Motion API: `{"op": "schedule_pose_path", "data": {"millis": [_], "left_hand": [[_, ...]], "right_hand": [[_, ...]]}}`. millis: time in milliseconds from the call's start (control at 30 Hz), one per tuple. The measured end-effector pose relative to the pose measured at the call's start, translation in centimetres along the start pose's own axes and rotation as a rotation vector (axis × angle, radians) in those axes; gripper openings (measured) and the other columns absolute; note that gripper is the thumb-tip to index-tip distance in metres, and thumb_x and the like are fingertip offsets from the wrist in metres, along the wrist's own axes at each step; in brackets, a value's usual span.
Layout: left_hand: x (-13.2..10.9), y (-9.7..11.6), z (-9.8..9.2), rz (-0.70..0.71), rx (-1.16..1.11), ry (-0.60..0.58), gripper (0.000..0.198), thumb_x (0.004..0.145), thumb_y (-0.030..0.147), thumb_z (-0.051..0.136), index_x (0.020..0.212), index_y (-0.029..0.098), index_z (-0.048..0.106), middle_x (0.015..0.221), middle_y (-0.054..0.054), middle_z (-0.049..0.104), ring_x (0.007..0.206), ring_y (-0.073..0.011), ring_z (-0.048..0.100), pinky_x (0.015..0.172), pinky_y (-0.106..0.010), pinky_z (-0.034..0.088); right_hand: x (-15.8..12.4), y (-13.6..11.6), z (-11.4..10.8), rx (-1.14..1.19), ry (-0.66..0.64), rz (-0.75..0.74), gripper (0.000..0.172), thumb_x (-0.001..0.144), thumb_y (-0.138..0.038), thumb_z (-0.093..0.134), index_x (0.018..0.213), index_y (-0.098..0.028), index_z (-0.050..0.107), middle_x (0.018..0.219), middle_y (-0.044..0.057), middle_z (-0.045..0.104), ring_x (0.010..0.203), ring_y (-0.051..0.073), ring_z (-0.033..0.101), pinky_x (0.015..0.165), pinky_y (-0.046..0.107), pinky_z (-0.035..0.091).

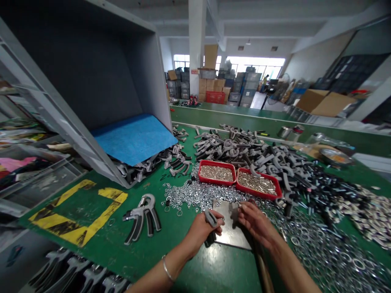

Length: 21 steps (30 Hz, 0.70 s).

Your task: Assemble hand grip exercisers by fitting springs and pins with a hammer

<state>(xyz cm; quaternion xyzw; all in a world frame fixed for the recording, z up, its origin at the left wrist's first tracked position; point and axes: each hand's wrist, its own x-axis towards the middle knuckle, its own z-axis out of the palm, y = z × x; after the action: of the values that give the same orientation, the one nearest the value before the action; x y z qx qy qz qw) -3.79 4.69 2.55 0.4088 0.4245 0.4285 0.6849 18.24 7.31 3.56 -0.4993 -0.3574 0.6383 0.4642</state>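
Note:
My left hand (pixel 200 232) is closed around a grey and black hand-grip handle (pixel 210 218), near the left edge of a metal plate (pixel 233 238). Fingertips of my right hand (pixel 258 224) are pinched together above the plate's right side; whatever small thing they hold is too small to make out. A dark metal block (pixel 234 213) stands on the plate beside those fingertips. Further left on the green table lies a hand gripper with a spring (pixel 143 217), apart from both hands.
Two red trays (pixel 217 181) (pixel 259 195) of small metal pins stand beyond the plate. Loose nuts (pixel 195 195), rings (pixel 324 248) and piled grey handles (pixel 232 144) surround them. A brown rod (pixel 262 268) runs below my right forearm. A tipped grey crate (pixel 165 81) stands left.

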Motion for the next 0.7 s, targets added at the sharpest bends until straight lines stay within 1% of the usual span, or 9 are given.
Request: {"op": "schedule_pose_path", "data": {"millis": [67, 167, 233, 300, 333, 433, 567, 633, 700], "left_hand": [[-0.2, 0.0, 0.2, -0.007, -0.007, -0.008, 0.035, 0.074, 0.04, 0.077, 0.095, 0.014, 0.066, 0.067, -0.004, 0.067, 0.06, -0.0156, 0.063, 0.061, -0.026, 0.049], [-0.4, -0.3, 0.3, -0.044, -0.019, 0.008, 0.035, 0.073, 0.039, 0.078, 0.094, 0.013, 0.066, 0.067, -0.003, 0.067, 0.06, -0.0148, 0.062, 0.062, -0.026, 0.05], [-0.5, -0.8, 0.3, -0.055, -0.024, 0.008, 0.035, 0.073, 0.039, 0.078, 0.094, 0.013, 0.067, 0.068, -0.003, 0.067, 0.06, -0.0146, 0.062, 0.062, -0.026, 0.05], [-0.5, -1.2, 0.4, -0.048, -0.036, 0.006, 0.035, 0.073, 0.039, 0.078, 0.094, 0.013, 0.067, 0.069, -0.004, 0.067, 0.061, -0.0144, 0.062, 0.062, -0.026, 0.05], [-0.5, -1.4, 0.5, -0.043, -0.049, 0.008, 0.035, 0.073, 0.039, 0.078, 0.094, 0.013, 0.067, 0.071, -0.004, 0.068, 0.061, -0.0142, 0.062, 0.062, -0.026, 0.05], [-0.4, -1.5, 0.9, -0.031, -0.098, 0.026, 0.034, 0.074, 0.039, 0.078, 0.094, 0.014, 0.067, 0.074, -0.005, 0.068, 0.062, -0.0139, 0.062, 0.063, -0.027, 0.051], [-0.2, -0.7, 1.5, -0.018, -0.123, 0.081, 0.029, 0.073, 0.037, 0.078, 0.091, 0.017, 0.068, 0.07, -0.003, 0.066, 0.062, -0.0152, 0.061, 0.063, -0.028, 0.051], [-0.1, -0.4, 1.7, -0.012, -0.138, 0.098, 0.025, 0.073, 0.035, 0.079, 0.089, 0.019, 0.068, 0.071, -0.004, 0.066, 0.063, -0.0157, 0.061, 0.063, -0.028, 0.051], [0.2, -0.4, 1.8, -0.013, -0.152, 0.105, 0.022, 0.073, 0.035, 0.079, 0.089, 0.022, 0.069, 0.073, -0.004, 0.066, 0.063, -0.0157, 0.061, 0.063, -0.028, 0.051]], "right_hand": [[-0.3, 0.2, 0.3, -0.023, 0.037, -0.059, 0.036, 0.076, -0.044, 0.078, 0.098, -0.023, 0.06, 0.079, 0.0, 0.065, 0.068, 0.015, 0.062, 0.069, 0.032, 0.055], [-0.6, -0.2, 0.0, -0.088, 0.132, -0.158, 0.031, 0.074, -0.041, 0.081, 0.093, -0.023, 0.063, 0.077, -0.002, 0.065, 0.067, 0.016, 0.062, 0.068, 0.031, 0.053], [-0.6, -0.7, -0.5, -0.115, 0.202, -0.213, 0.032, 0.07, -0.038, 0.084, 0.092, -0.024, 0.065, 0.083, -0.001, 0.067, 0.072, 0.017, 0.063, 0.072, 0.03, 0.053], [-0.6, -1.0, -1.0, -0.109, 0.248, -0.234, 0.034, 0.07, -0.037, 0.085, 0.096, -0.026, 0.066, 0.089, -0.001, 0.068, 0.078, 0.018, 0.064, 0.076, 0.03, 0.053], [-0.5, -1.0, -1.2, -0.092, 0.258, -0.23, 0.033, 0.071, -0.039, 0.083, 0.097, -0.026, 0.066, 0.089, -0.001, 0.068, 0.078, 0.018, 0.063, 0.075, 0.03, 0.054], [-0.3, -0.8, -1.6, 0.014, 0.242, -0.174, 0.028, 0.077, -0.046, 0.077, 0.093, -0.026, 0.064, 0.083, -0.002, 0.064, 0.069, 0.015, 0.06, 0.068, 0.029, 0.056], [-0.2, -0.2, -1.2, 0.173, 0.195, -0.093, 0.03, 0.074, -0.043, 0.08, 0.093, -0.028, 0.062, 0.08, -0.003, 0.061, 0.067, 0.011, 0.056, 0.067, 0.023, 0.056], [-0.4, 0.0, -0.8, 0.229, 0.165, -0.058, 0.03, 0.074, -0.044, 0.081, 0.089, -0.027, 0.061, 0.073, -0.004, 0.057, 0.062, 0.009, 0.052, 0.061, 0.02, 0.053], [-0.7, 0.0, -0.3, 0.262, 0.13, -0.024, 0.031, 0.074, -0.045, 0.08, 0.084, -0.025, 0.059, 0.066, -0.005, 0.051, 0.056, 0.008, 0.047, 0.05, 0.018, 0.048]]}}
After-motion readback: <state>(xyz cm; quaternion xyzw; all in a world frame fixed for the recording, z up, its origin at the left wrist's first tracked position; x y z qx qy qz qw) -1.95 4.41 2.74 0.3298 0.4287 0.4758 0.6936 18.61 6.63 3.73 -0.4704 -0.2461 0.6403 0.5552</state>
